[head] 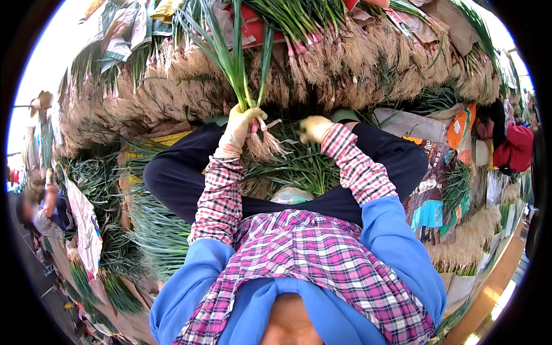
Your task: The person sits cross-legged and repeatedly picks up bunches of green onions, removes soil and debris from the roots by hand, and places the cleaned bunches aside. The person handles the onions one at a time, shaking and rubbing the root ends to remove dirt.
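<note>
In pale gloves, both my hands are over my lap, before a long heap of green garlic plants (310, 56) with pinkish stems and tan roots. My left hand (239, 125) grips a few green garlic stalks (241, 82) just above their bulbs; the leaves point up and away, and the roots (263, 144) hang toward me. To its right, my right hand (317, 129) is curled near the roots without touching them. Whether it holds anything small is hidden by its fingers. Loose green leaves (302, 168) lie between my legs.
Trimmed-looking green leaves (159, 228) are bundled at my left, beside a darker leaf pile (101, 189). Printed sacks (431, 172) and another root-ended bundle (461, 241) lie at my right. One person (51, 211) is at far left; another in red (515, 146) is at far right.
</note>
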